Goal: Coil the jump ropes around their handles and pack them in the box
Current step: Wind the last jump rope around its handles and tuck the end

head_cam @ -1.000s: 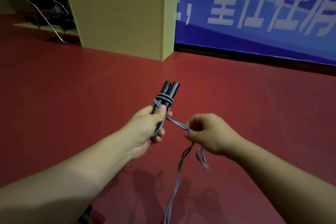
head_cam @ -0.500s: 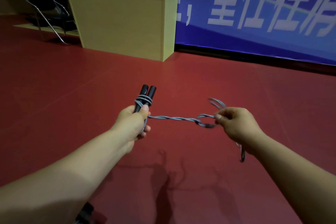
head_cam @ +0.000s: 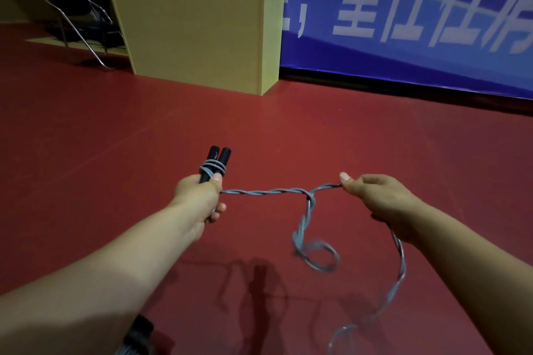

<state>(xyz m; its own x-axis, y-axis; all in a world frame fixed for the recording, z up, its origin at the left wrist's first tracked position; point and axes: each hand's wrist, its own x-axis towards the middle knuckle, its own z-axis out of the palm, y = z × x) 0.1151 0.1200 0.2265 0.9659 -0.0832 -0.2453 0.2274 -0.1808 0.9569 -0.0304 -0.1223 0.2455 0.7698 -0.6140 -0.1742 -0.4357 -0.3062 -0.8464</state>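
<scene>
One red floor (head_cam: 115, 153) | wooden podium (head_cam: 196, 37) | blue banner (head_cam: 403, 8) behind

two black handles (head_cam: 215, 164) side by side, tilted up and away, few grey wraps near the top; twisted grey rope (head_cam: 266, 191) runs taut to the right, then droops into loose blurry loops

Red floor (head_cam: 115, 138) stretching across the room, tan wooden cabinet (head_cam: 196, 37) standing against a blue banner (head_cam: 403, 8) bearing white characters, black metal-framed chair (head_cam: 75, 14) sitting beside it
</scene>
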